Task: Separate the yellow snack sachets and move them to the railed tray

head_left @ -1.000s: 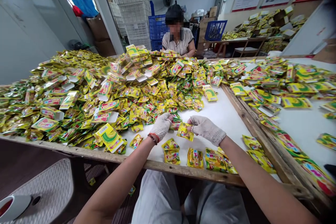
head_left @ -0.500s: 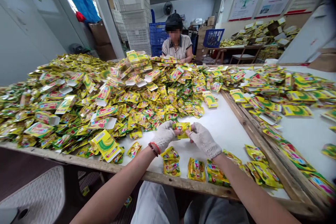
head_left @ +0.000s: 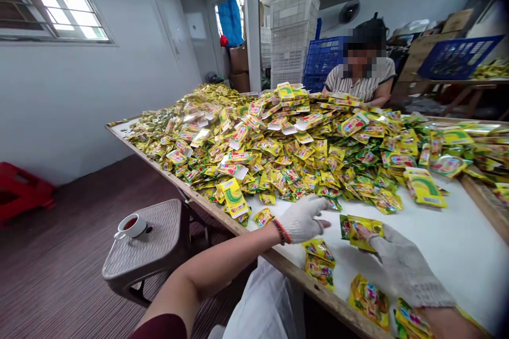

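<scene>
Both my hands wear white knit gloves. My right hand (head_left: pixel 401 262) pinches a yellow sachet (head_left: pixel 360 225) by its right edge, holding it just above the white table (head_left: pixel 457 233). My left hand (head_left: pixel 304 218) has come off the sachet; it hovers beside it with the fingers loosely curled and a bare fingertip pointing right, nothing in it. A huge heap of yellow sachets (head_left: pixel 298 143) covers the table beyond my hands. Small stacks of sachets (head_left: pixel 320 262) lie along the near wooden edge.
A person in a striped shirt (head_left: pixel 363 82) sits at the far side. A grey stool (head_left: pixel 147 249) at my left carries a white cup of dark drink (head_left: pixel 131 226). White and blue crates (head_left: pixel 296 37) stand at the back. A red stool (head_left: pixel 22 193) sits by the wall.
My left hand has released the sachet, which now stays in my right hand alone. The view has swung left, showing the stool, cup and window.
</scene>
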Motion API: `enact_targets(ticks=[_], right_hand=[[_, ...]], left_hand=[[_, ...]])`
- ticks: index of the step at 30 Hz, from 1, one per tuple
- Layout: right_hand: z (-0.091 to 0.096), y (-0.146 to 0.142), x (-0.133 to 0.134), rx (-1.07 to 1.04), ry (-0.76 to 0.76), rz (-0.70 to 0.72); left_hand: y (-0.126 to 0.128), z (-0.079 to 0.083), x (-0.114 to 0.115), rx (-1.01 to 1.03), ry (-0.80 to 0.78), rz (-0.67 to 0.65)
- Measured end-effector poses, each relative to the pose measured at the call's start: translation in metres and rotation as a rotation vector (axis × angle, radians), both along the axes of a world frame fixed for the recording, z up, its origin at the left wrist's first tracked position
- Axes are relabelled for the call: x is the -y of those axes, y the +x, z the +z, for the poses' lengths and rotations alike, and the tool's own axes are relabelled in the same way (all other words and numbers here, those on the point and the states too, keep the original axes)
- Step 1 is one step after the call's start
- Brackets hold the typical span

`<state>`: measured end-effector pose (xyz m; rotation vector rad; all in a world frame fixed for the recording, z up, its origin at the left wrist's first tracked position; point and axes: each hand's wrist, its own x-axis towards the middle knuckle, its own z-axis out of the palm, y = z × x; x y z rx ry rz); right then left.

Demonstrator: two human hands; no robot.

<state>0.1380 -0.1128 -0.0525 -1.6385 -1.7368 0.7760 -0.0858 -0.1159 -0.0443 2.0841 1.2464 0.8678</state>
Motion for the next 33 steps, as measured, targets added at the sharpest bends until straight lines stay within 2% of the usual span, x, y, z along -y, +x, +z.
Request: enact_targets(ticks=[2, 4, 7, 9, 12, 14, 16, 18, 20, 24, 27, 30, 33], right_hand=[[-0.002, 0.004, 0.0, -0.048, -0.077, -0.016], [-0.001, 0.005, 0.001, -0.105, -0.14, -0.005], [0.005, 0.002, 0.007, -0.155, -0.146, -0.003], [0.011, -0.003, 0.011, -0.169, -0.138, -0.024], [0.014, -0.008, 0.013, -0.185, -0.132, -0.044], [0.012, -0.008, 0.011, -0.201, -0.131, -0.046], [0.008, -0.006, 0.008, -0.235, -0.133, -0.047], [0.004, -0.003, 0.006, -0.294, -0.124, -0.058], [0.002, -0.002, 0.006, -0.351, -0.117, -0.069], [0.003, -0.002, 0.006, -0.464, -0.11, -0.106], [0.005, -0.001, 0.004, -0.512, -0.083, -0.193], [0.005, 0.002, 0.001, -0.508, -0.059, -0.262], [0.001, 0.001, -0.003, -0.521, -0.048, -0.253]], left_hand=[[-0.044, 0.021, 0.014, -0.278, 0.168, 0.018], [-0.095, 0.039, 0.028, -0.491, 0.206, 0.047], [-0.163, 0.051, 0.047, -0.843, 0.224, 0.229], [-0.192, 0.049, 0.055, -1.022, 0.194, 0.289], [-0.204, 0.044, 0.059, -1.122, 0.225, 0.346], [-0.196, 0.046, 0.057, -1.115, 0.264, 0.366], [-0.179, 0.052, 0.052, -1.068, 0.227, 0.354], [-0.155, 0.056, 0.047, -0.994, 0.139, 0.335], [-0.124, 0.053, 0.04, -0.925, 0.122, 0.314], [-0.047, 0.029, 0.024, -0.84, 0.339, 0.256], [0.0, 0.007, 0.013, -0.759, 0.352, 0.189], [0.019, -0.006, 0.004, -0.652, 0.21, 0.125], [0.016, -0.011, 0.0, -0.626, 0.187, 0.121]])
